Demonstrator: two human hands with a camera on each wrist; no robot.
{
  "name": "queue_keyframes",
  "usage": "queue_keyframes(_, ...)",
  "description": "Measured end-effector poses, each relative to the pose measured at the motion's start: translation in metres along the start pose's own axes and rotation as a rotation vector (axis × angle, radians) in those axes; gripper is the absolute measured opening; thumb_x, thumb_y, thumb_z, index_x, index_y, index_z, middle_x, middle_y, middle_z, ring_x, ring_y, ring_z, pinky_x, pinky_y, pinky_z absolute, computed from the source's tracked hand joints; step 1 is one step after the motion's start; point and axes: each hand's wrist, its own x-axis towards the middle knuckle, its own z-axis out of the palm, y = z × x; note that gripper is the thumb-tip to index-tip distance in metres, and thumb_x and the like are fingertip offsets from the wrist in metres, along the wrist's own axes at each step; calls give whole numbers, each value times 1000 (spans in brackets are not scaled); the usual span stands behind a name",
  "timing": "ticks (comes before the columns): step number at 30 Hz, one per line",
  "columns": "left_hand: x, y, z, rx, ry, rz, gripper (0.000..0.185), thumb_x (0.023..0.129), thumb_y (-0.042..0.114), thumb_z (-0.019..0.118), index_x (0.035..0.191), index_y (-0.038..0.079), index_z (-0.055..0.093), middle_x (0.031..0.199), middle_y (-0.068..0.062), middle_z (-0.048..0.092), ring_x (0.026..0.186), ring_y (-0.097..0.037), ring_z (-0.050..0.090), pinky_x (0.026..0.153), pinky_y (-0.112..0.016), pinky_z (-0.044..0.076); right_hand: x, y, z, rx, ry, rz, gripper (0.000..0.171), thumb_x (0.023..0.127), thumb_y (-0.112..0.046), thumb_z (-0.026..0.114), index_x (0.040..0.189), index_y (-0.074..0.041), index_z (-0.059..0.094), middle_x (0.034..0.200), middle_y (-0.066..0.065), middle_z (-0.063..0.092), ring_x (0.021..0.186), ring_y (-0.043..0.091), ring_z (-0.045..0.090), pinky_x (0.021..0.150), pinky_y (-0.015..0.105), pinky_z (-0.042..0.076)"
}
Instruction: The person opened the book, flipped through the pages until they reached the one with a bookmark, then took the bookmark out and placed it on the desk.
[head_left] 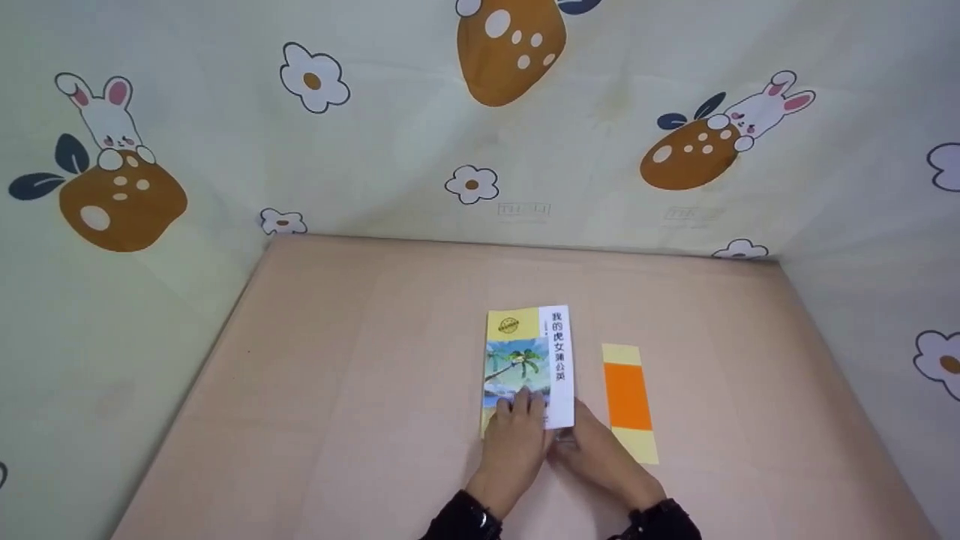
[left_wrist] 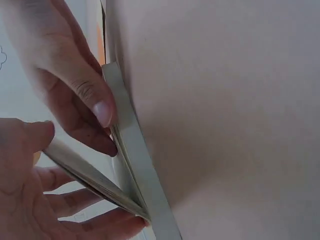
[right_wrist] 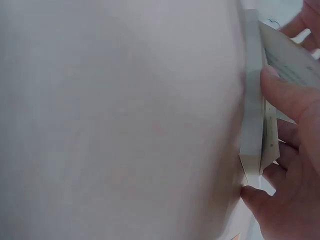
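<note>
A paperback book (head_left: 517, 352) with a yellow and white cover and a palm-tree picture lies partly opened along its near edge. My left hand (head_left: 514, 442) grips the lifted cover and front pages, fingers spread over the picture. In the left wrist view its thumb and fingers hold this raised section (left_wrist: 92, 180) apart from the thicker page block (left_wrist: 137, 145). My right hand (head_left: 600, 454) is at the near right corner. Its thumb lies against the page edges and its fingers bend in among the pages (right_wrist: 270, 132). The inner pages are mostly hidden in the head view.
An orange strip with pale yellow ends (head_left: 628, 397) lies just right of the book. The tan tabletop (head_left: 360, 352) meets a patterned cloth backdrop (head_left: 390, 150) with rabbits and flowers at the back and both sides.
</note>
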Motion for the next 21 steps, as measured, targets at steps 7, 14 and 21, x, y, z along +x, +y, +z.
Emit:
queue_keyframes(7,-6,2,6,195,-111,31,60,87,52,53,128,7,55,127,-13,55,106,-28,55,82,-37,51,-5,3,-3,118,146,2,36,77,1,69,111,0,56,126,13,48,120,30,46,103,46,37)
queue_keyframes(14,-11,-2,8,259,-166,69,44,94,36,49,132,14,53,134,-8,52,114,-25,50,87,-37,47,-19,-11,-7,-3,100,141,58,78,-8,73,130,4,48,141,17,40,131,36,38,105,49,33)
queue_keyframes(21,-12,-5,4,293,-189,90,46,88,12,57,133,18,52,136,-6,50,114,-24,49,86,-35,48,-28,-21,-6,-164,-6,96,42,90,-18,61,127,0,55,146,9,41,134,32,36,108,50,29)
